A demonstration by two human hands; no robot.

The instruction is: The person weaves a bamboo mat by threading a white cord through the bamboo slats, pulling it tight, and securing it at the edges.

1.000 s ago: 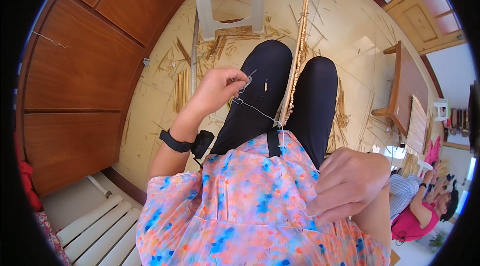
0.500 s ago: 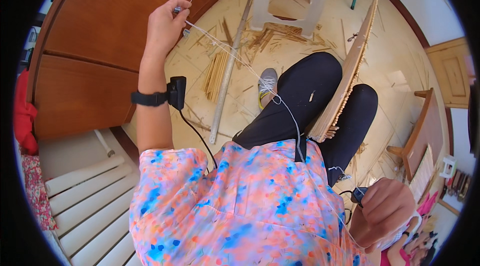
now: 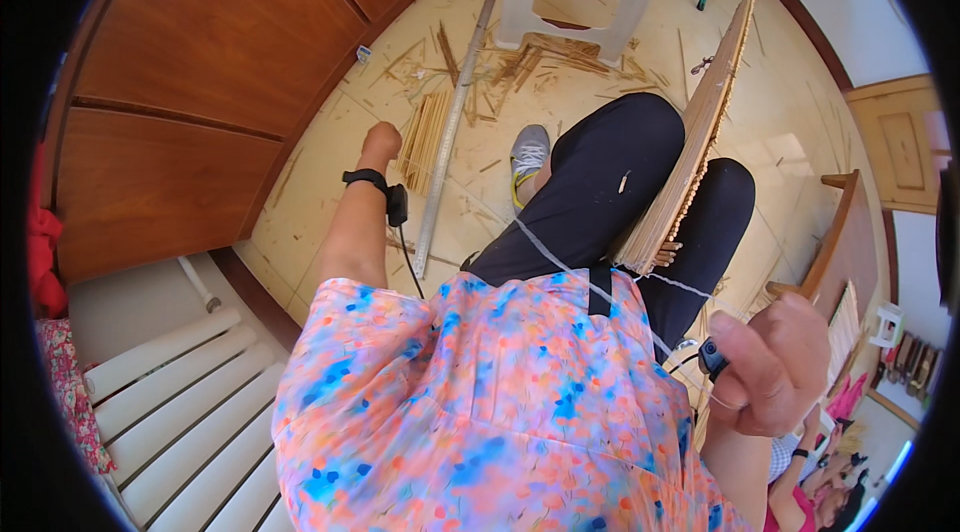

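Note:
My left hand (image 3: 381, 145) reaches out low over the floor beside a bundle of thin sticks (image 3: 424, 132), its fingers hidden behind it. My right hand (image 3: 768, 362), at the lower right, is curled closed around pale thread (image 3: 548, 254), which stretches across my black-clad legs (image 3: 617, 147). A long panel of pale sticks (image 3: 695, 132) with a knobbly edge stands slanted between my thighs, above the floral top (image 3: 470, 412). Whether any needle is in my left hand cannot be seen.
Wooden cabinet (image 3: 190, 52) left, white radiator (image 3: 175, 392) lower left, plastic stool (image 3: 570, 42) ahead. A metal strip (image 3: 450, 142) and scattered stick scraps (image 3: 520, 67) lie on the floor. A low wooden table (image 3: 835, 212) is right, with people (image 3: 800, 487) at lower right.
My left hand rose with the needle and thread, then has dropped lower and farther from view, fingers now hidden. My right hand has moved up slightly since half a second ago, still curled.

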